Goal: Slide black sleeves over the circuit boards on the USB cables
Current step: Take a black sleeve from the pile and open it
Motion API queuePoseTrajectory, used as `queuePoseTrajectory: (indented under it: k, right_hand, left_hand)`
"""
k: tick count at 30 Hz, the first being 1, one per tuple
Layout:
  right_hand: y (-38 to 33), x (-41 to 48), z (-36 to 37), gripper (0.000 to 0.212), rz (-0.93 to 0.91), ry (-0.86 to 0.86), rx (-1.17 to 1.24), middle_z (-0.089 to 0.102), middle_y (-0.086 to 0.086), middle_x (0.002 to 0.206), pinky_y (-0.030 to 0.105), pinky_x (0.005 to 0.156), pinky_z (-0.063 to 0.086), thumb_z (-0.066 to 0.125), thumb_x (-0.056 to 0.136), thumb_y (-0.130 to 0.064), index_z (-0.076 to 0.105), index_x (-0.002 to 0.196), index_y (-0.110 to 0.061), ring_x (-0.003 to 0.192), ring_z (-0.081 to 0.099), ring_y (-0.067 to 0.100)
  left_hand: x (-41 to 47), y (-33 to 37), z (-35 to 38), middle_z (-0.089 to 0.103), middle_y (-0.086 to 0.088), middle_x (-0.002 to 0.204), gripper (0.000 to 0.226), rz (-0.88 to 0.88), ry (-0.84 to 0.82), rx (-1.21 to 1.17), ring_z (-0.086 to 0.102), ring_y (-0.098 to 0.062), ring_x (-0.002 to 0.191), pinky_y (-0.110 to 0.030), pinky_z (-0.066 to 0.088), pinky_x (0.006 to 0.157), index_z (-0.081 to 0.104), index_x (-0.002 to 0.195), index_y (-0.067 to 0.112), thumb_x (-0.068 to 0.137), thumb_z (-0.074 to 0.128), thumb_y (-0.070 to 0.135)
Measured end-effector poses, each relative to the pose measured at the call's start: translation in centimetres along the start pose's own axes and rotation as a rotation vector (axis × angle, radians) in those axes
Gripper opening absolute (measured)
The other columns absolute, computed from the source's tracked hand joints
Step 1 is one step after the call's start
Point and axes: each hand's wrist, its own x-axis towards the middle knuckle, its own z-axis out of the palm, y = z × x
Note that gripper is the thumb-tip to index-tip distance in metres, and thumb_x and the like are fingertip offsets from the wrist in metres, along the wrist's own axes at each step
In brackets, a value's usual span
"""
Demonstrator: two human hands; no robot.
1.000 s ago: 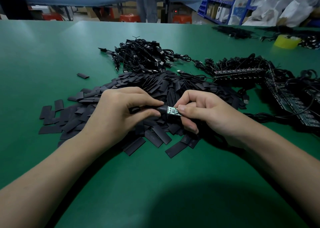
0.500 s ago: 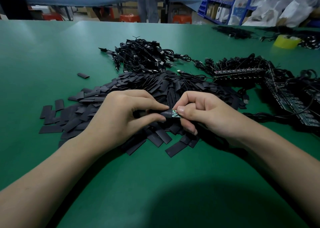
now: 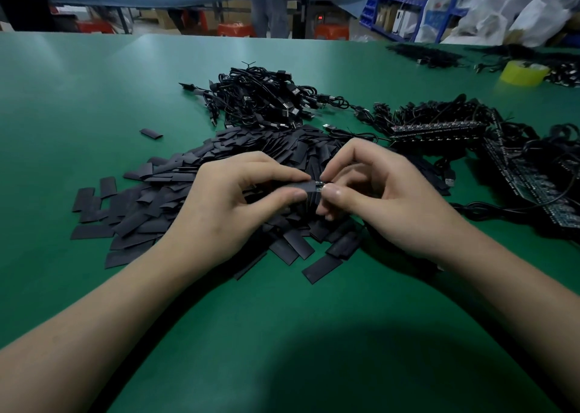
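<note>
Over the sleeve pile (image 3: 175,199) on the green table (image 3: 94,99), the left hand (image 3: 226,205) pinches a sleeve (image 3: 303,187) while the right hand (image 3: 386,199) pinches the board (image 3: 319,184) (only its tip shows) entering it.

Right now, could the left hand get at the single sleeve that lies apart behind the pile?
Probably yes: the lone sleeve lies apart on the table, with only the flat pile between, but the left hand must first release the held sleeve.
</note>
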Motion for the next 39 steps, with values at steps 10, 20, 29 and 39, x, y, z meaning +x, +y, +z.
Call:
queuePoseTrajectory:
  k: [10,20,29,39]
  right_hand:
    - [-0.23,-0.21,0.19,0.006,-0.215,0.152,-0.272,0.075,-0.006,0.076,0.022,0.076,0.056,0.076,0.091,-0.010,0.071,0.090,-0.012,0.077,0.074,0.010]
    - [-0.19,-0.26,0.48,0.006,-0.221,0.146,-0.299,0.075,-0.008,0.077,0.018,0.074,0.054,0.077,0.091,-0.009,0.071,0.089,-0.009,0.076,0.074,0.006]
    - [0.02,-0.24,0.71,0.014,-0.188,0.118,-0.258,0.077,-0.007,0.082,0.032,0.081,0.058,0.076,0.092,-0.012,0.062,0.096,-0.012,0.083,0.076,0.009]
    - [0.23,0.05,-0.21,0.008,0.106,-0.054,0.175,0.080,0.007,0.091,0.031,0.092,0.059,0.066,0.095,-0.020,0.074,0.094,-0.021,0.090,0.077,0.022]
  left_hand:
    - [-0.07,0.02,0.06,0.074,0.012,0.097,0.022,-0.050,0.019,-0.066,0.069,-0.004,0.092,-0.016,0.048,0.083,0.079,0.107,0.022,0.087,0.074,0.031]
    - [-0.33,-0.05,0.42,0.077,0.014,0.099,0.024,-0.094,0.004,-0.114,0.071,-0.001,0.093,-0.017,0.052,0.083,0.079,0.107,0.022,0.086,0.074,0.033]
    - [-0.28,-0.06,0.36,0.077,0.013,0.099,0.023,-0.049,-0.004,-0.092,0.072,-0.003,0.094,-0.018,0.052,0.083,0.079,0.107,0.020,0.088,0.075,0.030]
    - [-0.14,0.14,0.07,0.075,0.010,0.101,0.020,0.032,0.055,-0.065,0.070,-0.007,0.095,-0.019,0.051,0.086,0.077,0.108,0.022,0.088,0.077,0.024]
